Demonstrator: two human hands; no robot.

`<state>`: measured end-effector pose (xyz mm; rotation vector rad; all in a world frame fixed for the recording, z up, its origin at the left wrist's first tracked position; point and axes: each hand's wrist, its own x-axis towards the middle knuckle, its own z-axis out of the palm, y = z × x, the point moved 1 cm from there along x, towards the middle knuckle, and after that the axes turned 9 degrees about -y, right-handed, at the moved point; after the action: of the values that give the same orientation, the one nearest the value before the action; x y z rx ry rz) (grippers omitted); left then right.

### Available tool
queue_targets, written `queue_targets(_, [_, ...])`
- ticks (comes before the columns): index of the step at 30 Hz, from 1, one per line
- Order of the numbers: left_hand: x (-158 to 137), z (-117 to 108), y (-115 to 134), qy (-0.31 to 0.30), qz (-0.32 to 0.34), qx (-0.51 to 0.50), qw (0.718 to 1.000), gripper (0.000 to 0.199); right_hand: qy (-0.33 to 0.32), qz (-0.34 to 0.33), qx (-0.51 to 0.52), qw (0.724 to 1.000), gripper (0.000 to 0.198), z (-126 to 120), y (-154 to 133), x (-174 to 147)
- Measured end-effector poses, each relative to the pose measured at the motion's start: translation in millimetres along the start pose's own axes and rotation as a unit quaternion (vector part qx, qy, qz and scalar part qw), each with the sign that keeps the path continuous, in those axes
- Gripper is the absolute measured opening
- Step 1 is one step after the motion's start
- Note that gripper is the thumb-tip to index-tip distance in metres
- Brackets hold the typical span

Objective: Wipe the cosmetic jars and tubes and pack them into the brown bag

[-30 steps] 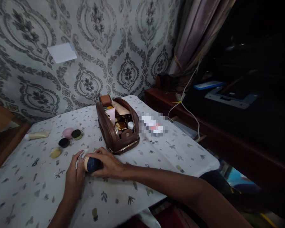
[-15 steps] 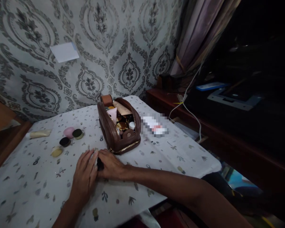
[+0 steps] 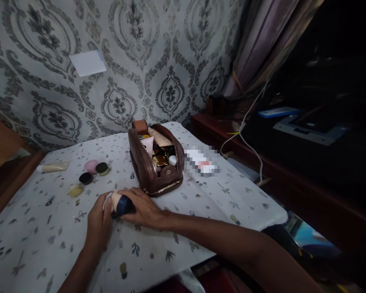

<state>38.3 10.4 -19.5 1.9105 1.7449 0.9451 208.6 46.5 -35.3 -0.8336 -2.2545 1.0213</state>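
Observation:
A small cream-coloured bottle with a dark blue cap [image 3: 124, 205] is between my hands, low over the front of the table. My left hand [image 3: 99, 217] closes round its pale left end. From the right, my right hand [image 3: 144, 209] grips it near the dark cap; some of its fingers are hidden behind the bottle. Just beyond my right hand stands an unzipped brown toiletry bag [image 3: 137, 165]. Inside it are a pink tube [image 3: 148, 145], a beige tube [image 3: 160, 137], a white-capped item [image 3: 172, 160] and gold-coloured pieces.
Left on the patterned tablecloth [image 3: 64, 236] lie a cream tube [image 3: 55, 167], a pink rounded item [image 3: 91, 167], two dark-lidded jars [image 3: 103, 169] and a yellowish jar [image 3: 76, 190]. A blurred-out packet [image 3: 203, 161] lies right of the bag. A white cable [image 3: 252, 151] hangs beyond the table's right edge.
The bottle has turned in my hands, so its dark blue cap and pale body now show. My left hand has shifted slightly left and its fingers have curled more. The view has moved slightly.

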Motion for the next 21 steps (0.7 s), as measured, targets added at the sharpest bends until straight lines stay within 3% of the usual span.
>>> queue_targets(9, [-1.4,6.3,-6.6,0.031,0.015,-0.005,0.999,0.044,0.014,-0.011,0.014,1.0,0.07,4.7,6.3,2.8])
queue_targets(15, [-6.9,8.2,-8.2,0.008,0.123,0.065,0.99,0.043,-0.003,-0.018,0.002,1.0,0.066,6.8,8.0,2.8])
queue_targets(21, [-13.2,13.8,0.2,-0.029,0.244,0.159,0.956,0.048,0.0,-0.018,-0.02,1.0,0.059,12.8,13.4,3.6])
